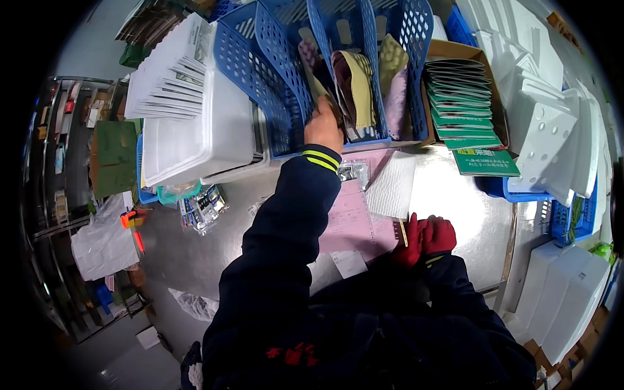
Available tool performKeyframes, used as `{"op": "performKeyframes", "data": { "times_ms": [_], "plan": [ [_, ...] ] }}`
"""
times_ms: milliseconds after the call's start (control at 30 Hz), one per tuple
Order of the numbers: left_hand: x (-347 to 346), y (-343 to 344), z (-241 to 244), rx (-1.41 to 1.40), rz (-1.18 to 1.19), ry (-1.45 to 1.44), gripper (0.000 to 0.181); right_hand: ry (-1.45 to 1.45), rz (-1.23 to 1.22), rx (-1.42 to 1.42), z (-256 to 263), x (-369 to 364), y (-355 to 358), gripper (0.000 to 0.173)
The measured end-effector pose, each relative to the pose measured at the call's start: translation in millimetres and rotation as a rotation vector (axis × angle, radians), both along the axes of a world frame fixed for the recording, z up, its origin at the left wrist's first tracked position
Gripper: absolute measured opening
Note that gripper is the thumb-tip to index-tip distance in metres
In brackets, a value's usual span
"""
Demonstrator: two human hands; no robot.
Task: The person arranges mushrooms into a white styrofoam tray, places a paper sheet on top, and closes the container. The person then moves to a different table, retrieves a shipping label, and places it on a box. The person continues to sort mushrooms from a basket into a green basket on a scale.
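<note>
My bare left hand (323, 127) reaches into a compartment of the blue perforated plastic organizer (242, 57), its fingers against a tan packet (316, 85); whether they grip it is hidden. Folded yellow and purple sheets (363, 90) stand in the compartment to its right. My right hand (440, 235), in a red glove, is curled on a loose red glove (412, 246) at the near edge of the metal table (204, 256). Pink printed forms (346, 209), a white textured sheet (392, 187), a small white slip (348, 263) and a silvery packet (355, 170) lie between my arms.
White foam boxes (180, 151) with upright paper envelopes (168, 92) stand left of the organizer. To its right are a cardboard box (497, 97) of green booklets (460, 105) and stacked white foam trays (541, 131). Foil packets (204, 207) and an orange tool (129, 219) lie at left.
</note>
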State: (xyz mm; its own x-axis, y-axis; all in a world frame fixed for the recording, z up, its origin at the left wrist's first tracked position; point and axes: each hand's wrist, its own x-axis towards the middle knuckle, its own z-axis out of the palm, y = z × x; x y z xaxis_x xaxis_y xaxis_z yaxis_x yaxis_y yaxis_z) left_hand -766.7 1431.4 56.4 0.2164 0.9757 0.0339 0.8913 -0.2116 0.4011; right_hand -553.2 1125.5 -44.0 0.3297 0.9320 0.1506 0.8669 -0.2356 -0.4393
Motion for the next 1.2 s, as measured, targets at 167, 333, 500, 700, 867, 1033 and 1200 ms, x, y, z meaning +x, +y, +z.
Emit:
{"op": "performKeyframes", "data": {
  "times_ms": [167,333,500,700,867,1033,1200],
  "plan": [
    [-2.8,3.4,-12.7,0.201,-0.023,0.070,0.061,0.042,0.004,0.047,-0.8,-0.7,-1.0,0.012],
    [-1.7,12.1,-16.6,0.128,0.078,-0.111,0.050,0.038,-0.003,0.085,2.2,0.0,2.5,0.010],
    [-9.3,5.2,5.5,0.220,0.181,-0.186,0.036,0.067,-0.006,0.098,9.1,-0.7,5.4,0.009],
    [-49.1,-8.6,5.1,-0.062,0.210,-1.033,0.028,0.056,-0.002,0.102,2.1,-0.5,4.3,0.008],
    [-64.2,-12.6,1.0,-0.266,0.261,-1.298,0.030,0.040,-0.004,0.084,0.7,-0.8,4.1,0.008],
    [-65.9,-14.2,4.1,-0.280,0.296,-1.299,0.031,-0.026,0.029,0.087,3.1,-2.8,6.7,0.009],
    [-67.1,-13.4,0.3,-0.244,0.296,-1.325,0.029,-0.019,0.038,0.126,-0.6,-1.6,6.2,0.008]
  ]
}}
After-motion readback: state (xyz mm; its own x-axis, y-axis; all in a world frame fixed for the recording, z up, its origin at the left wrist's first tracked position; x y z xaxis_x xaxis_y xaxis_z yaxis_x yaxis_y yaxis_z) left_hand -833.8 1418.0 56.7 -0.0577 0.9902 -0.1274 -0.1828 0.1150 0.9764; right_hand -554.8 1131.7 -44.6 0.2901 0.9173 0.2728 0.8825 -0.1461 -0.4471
